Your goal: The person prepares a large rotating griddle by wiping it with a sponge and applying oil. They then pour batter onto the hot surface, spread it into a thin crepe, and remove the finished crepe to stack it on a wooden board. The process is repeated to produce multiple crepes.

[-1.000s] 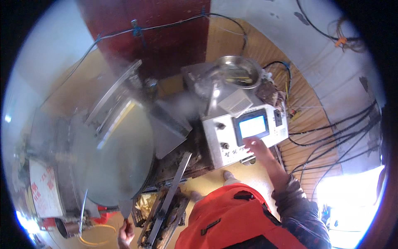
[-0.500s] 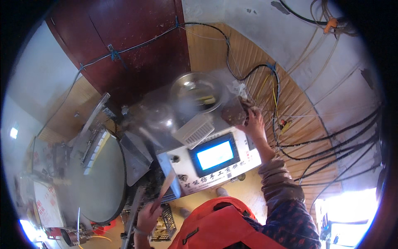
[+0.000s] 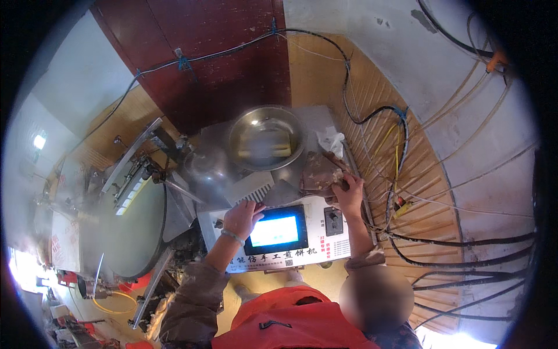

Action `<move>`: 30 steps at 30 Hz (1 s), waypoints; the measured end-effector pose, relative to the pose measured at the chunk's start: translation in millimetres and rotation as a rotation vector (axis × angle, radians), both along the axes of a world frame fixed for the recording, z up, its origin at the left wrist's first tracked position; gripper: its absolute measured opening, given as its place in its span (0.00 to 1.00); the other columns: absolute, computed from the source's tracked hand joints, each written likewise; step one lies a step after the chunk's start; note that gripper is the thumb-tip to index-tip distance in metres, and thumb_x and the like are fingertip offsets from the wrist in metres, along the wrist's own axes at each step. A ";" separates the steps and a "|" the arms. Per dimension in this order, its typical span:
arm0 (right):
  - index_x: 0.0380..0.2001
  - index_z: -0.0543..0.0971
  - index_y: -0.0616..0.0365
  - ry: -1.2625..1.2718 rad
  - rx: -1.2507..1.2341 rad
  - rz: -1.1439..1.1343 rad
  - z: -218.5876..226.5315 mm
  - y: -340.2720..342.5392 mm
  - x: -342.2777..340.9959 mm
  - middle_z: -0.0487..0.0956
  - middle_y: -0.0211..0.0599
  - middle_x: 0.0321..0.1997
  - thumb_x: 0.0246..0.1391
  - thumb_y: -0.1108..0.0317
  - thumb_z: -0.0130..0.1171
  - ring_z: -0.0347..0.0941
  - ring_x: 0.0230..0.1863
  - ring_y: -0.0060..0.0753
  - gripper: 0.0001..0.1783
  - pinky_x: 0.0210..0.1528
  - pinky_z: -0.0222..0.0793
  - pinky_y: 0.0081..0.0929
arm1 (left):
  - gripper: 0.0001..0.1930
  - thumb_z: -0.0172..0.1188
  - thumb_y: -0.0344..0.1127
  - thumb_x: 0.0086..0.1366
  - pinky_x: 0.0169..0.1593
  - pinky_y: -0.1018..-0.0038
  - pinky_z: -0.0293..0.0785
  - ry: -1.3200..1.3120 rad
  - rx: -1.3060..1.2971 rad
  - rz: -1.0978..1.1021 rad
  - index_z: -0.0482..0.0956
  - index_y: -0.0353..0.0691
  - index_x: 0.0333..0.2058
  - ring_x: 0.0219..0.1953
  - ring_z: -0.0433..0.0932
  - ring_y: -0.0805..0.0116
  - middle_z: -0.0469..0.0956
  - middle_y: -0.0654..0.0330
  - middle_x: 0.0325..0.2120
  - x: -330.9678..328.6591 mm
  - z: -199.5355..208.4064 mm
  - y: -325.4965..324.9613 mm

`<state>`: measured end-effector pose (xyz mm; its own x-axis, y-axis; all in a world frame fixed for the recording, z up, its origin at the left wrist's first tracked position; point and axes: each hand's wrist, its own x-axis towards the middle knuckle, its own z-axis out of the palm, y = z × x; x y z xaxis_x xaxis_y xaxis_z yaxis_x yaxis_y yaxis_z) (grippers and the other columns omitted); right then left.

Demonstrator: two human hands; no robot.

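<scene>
My left hand [image 3: 243, 219] is over the left edge of a lit screen [image 3: 275, 231], its fingers closed. A flat grey scraper blade [image 3: 283, 193] juts out to the right from its fingertips; the handle is hidden in the hand. My right hand [image 3: 349, 196] pinches the right edge of a reddish-brown, crusted cloth-like piece [image 3: 318, 173], which lies at the right end of the metal worktop. A white slotted plastic piece [image 3: 251, 187] rests just beyond my left hand. Behind it stands a round steel bowl [image 3: 238, 154] with yellowish blocks inside.
A large round griddle plate [image 3: 133, 232] stands at the left, with a metal arm [image 3: 132, 154] above it. Crumpled white plastic [image 3: 331, 141] lies at the worktop's back right. Black cables [image 3: 465, 237] run along the right wall.
My left hand has come up from low on the left to the screen, bringing the scraper. My right hand stays at the reddish-brown piece. The whole view has shifted a little.
</scene>
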<state>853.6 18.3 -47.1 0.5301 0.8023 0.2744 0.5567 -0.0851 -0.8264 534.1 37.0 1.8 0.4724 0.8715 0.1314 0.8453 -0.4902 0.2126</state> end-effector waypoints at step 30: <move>0.39 0.76 0.52 -0.917 -0.240 0.892 71.1 181.8 -140.2 0.74 0.39 0.42 0.43 0.64 0.59 0.72 0.45 0.44 0.16 0.44 0.69 0.38 | 0.21 0.59 0.36 0.52 0.46 0.62 0.67 -0.629 0.327 0.815 0.65 0.33 0.43 0.39 0.70 0.55 0.70 0.51 0.34 -31.6 -35.2 85.4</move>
<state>713.4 200.1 24.0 -0.5107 0.8582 0.0514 0.8482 0.5127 -0.1331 502.5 122.4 -33.4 -0.4674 0.7718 0.4312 0.7277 0.0590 0.6833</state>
